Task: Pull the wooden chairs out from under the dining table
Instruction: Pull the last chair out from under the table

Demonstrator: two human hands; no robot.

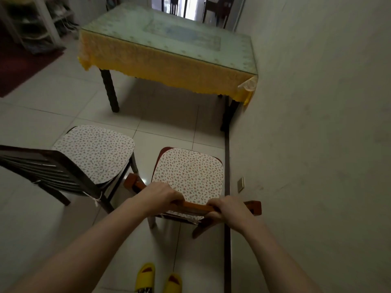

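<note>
Both hands, left [161, 195] and right [227, 208], clamped on orange chair [188, 178] top rail; rail crosswise, bench [169, 60] well ahead.

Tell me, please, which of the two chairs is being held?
The reddish-brown chair by the wall; both hands grip its top rail. The darker chair stands untouched.

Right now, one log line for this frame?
left hand: gripping chair back | right hand: gripping chair back | chair: clear of table | second chair: also out
</note>
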